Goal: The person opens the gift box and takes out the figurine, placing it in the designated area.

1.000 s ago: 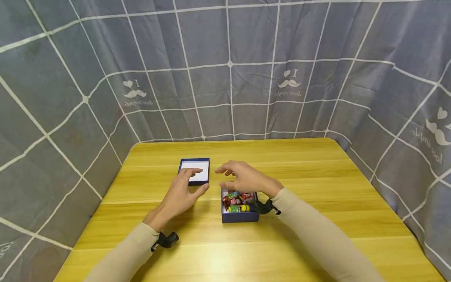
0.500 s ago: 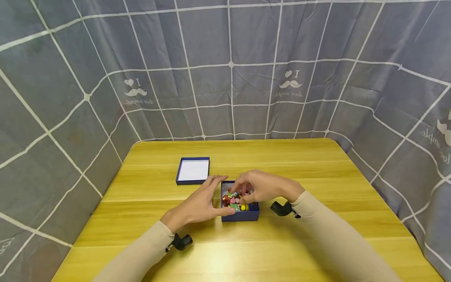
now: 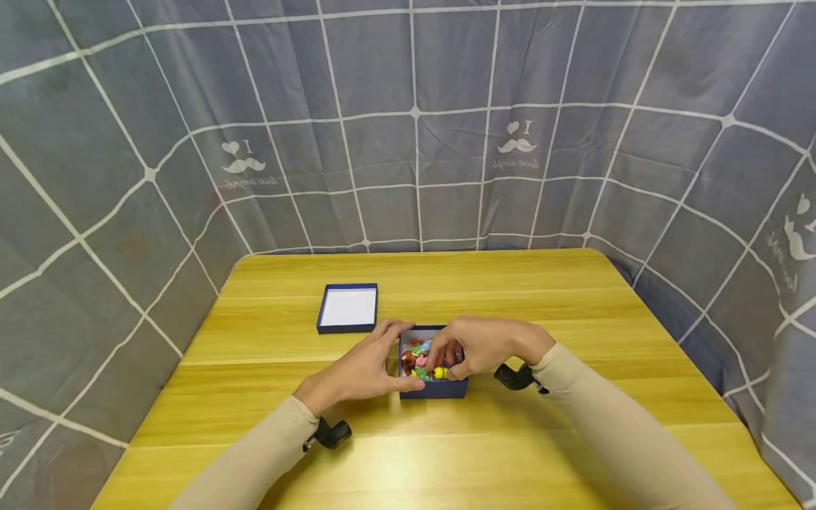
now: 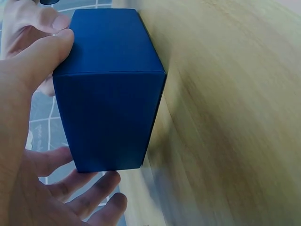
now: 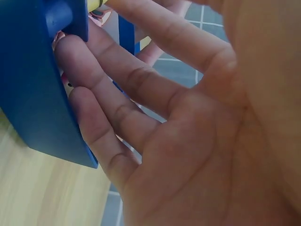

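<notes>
A dark blue open box (image 3: 432, 390) full of small colourful toy figurines (image 3: 417, 360) stands in the middle of the wooden table. My left hand (image 3: 360, 365) grips it from the left side. In the left wrist view, the thumb (image 4: 59, 44) lies on one side of the box (image 4: 110, 117) and the fingers reach the opposite side. My right hand (image 3: 481, 346) dips its bent fingers into the box's right half, beside a yellow figurine (image 3: 440, 373). In the right wrist view, fingertips (image 5: 75, 52) reach past the box rim; whether they pinch a figurine is hidden.
A shallow blue lid (image 3: 347, 307) with a white inside lies on the table (image 3: 510, 283), behind and left of the box. Grey curtains (image 3: 370, 156) with white grid lines enclose the table's back and sides.
Both hands have come from above the table to the box. The left hand now spans its left side; the right has lowered its fingers among the figurines and shifted slightly nearer since half a second ago.
</notes>
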Available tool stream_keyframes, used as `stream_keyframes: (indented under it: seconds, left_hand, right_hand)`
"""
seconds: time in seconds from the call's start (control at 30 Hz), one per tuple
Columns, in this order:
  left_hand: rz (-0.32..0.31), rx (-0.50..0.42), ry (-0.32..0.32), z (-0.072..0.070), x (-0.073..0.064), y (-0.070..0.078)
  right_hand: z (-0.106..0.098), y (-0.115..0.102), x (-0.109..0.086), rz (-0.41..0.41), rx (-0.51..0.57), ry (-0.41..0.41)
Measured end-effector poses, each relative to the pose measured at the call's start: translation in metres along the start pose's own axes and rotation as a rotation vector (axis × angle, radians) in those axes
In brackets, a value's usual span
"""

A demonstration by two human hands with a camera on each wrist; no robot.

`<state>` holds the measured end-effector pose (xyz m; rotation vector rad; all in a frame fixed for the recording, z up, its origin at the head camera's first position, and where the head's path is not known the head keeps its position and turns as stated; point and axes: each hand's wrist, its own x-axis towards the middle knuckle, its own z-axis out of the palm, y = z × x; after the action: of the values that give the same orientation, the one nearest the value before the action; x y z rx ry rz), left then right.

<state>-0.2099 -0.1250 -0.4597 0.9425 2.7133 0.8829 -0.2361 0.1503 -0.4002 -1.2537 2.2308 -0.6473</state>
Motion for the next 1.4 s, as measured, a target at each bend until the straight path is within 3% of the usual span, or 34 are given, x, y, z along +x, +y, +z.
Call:
stream_keyframes:
  seconds: [0.67, 1.07, 1.4]
  left_hand:
    - [-0.016, -0.015, -0.032, -0.005, 0.008, 0.003]
    - [-0.015, -0.038, -0.026, -0.009, 0.011, 0.006]
    - [-0.019, -0.049, -0.023, -0.009, 0.013, 0.008]
  right_hand:
    - [-0.012, 0.005, -0.003, -0.013, 0.027, -0.043]
    - [-0.017, 0.01, -0.005, -0.043, 0.065, -0.019]
    - [-0.02, 0.015, -0.002, -0.018, 0.086, 0.005]
